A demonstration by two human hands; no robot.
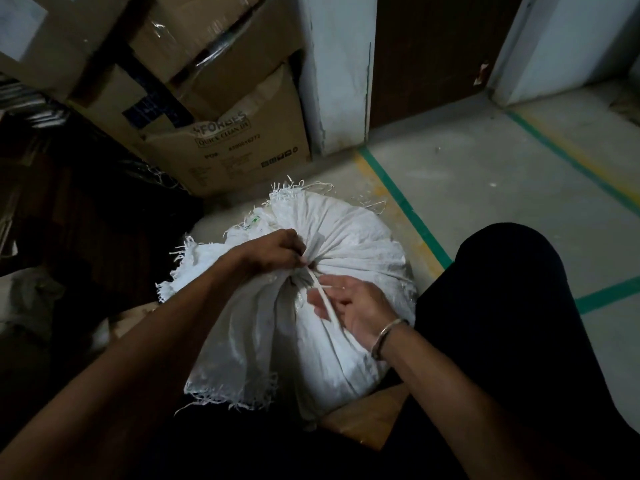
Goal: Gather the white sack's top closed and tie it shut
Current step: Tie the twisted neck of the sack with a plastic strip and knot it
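A full white woven sack (349, 237) stands on the floor between my knees, its frayed top bunched into a neck at the centre. My left hand (273, 252) is closed around that gathered neck from the left. A white strip of tie cord (323, 299) runs from the neck down toward me. My right hand (356, 306), a metal bangle on its wrist, has the cord lying across its palm with the fingers curled loosely about it.
Stacked cardboard boxes (228, 133) stand right behind the sack. A white pillar (337, 74) and a dark door (429, 53) are beyond. Green and yellow floor tape (405, 206) runs past on the right. My dark-trousered knee (502, 289) is beside the sack.
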